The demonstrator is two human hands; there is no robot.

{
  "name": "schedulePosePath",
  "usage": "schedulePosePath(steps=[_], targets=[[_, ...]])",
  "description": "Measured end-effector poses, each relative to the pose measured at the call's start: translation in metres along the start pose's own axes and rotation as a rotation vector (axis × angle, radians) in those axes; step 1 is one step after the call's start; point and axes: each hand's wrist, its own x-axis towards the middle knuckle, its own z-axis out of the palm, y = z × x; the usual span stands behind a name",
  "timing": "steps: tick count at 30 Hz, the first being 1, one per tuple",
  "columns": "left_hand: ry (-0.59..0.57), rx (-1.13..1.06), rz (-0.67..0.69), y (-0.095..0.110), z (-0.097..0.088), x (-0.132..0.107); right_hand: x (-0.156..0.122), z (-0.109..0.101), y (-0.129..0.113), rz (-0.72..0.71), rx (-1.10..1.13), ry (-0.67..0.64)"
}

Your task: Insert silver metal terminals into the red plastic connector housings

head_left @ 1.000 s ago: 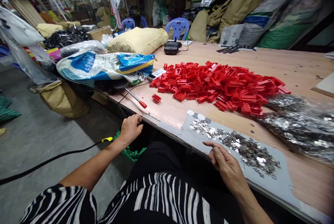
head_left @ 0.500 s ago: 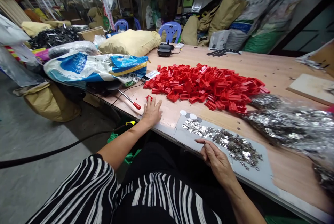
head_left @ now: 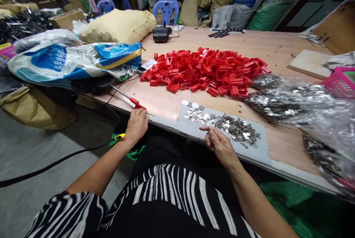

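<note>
My left hand (head_left: 137,125) is at the table's front edge, its fingers closed on a small red plastic piece (head_left: 141,107) that shows just past the fingertips. Right behind that piece lies a tool with a thin metal rod and a red handle (head_left: 134,101). My right hand (head_left: 217,142) hovers by the front edge of a grey sheet (head_left: 260,149), index finger pointing left and the other fingers curled. Whatever those curled fingers hold, if anything, is hidden. Small flat silver metal pieces (head_left: 235,127) are spread over the sheet beside this hand.
A large heap of red plastic pieces (head_left: 205,71) covers the table's middle. Clear bags of metal parts (head_left: 294,101) lie to the right, near a pink basket (head_left: 340,82). On the left are a blue-and-white sack (head_left: 69,60) and a tan sack (head_left: 119,25). A black device (head_left: 161,34) stands behind.
My left hand has drawn back from the tabletop to the front edge, bringing a red plastic piece with it. My right hand keeps its pose by the grey sheet. The view has shifted.
</note>
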Motion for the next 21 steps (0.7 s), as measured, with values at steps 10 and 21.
schedulePosePath(steps=[10,21], targets=[[-0.135,-0.034,-0.180,-0.013,0.001,-0.064,-0.028,0.002,-0.008,0.121,-0.073,-0.171],[-0.278,-0.471,-0.679,0.019,0.087,-0.061,-0.031,0.003,0.069,0.370,-0.132,-0.233]])
